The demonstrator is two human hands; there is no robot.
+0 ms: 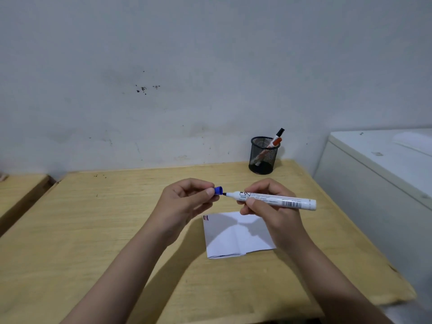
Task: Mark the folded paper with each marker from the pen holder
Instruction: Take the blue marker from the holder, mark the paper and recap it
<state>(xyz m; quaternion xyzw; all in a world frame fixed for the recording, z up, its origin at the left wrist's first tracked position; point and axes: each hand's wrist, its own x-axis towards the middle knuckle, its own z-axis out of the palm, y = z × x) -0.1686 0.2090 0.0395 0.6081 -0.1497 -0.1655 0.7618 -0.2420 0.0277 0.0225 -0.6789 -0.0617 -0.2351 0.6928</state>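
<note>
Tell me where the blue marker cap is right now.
The small blue plastic cap is pinched in the left hand, held above the wooden desk, just left of the white marker tip.

The folded paper (236, 235) lies on the counter (93, 230) near its middle. The pen holder (263, 155) stands at one o'clock from it, by the wall, with two markers (275, 140) in it. Above the paper's twelve o'clock edge the hands hold a marker (275, 200), its cap (218, 190) at nine o'clock of its tip.
</note>
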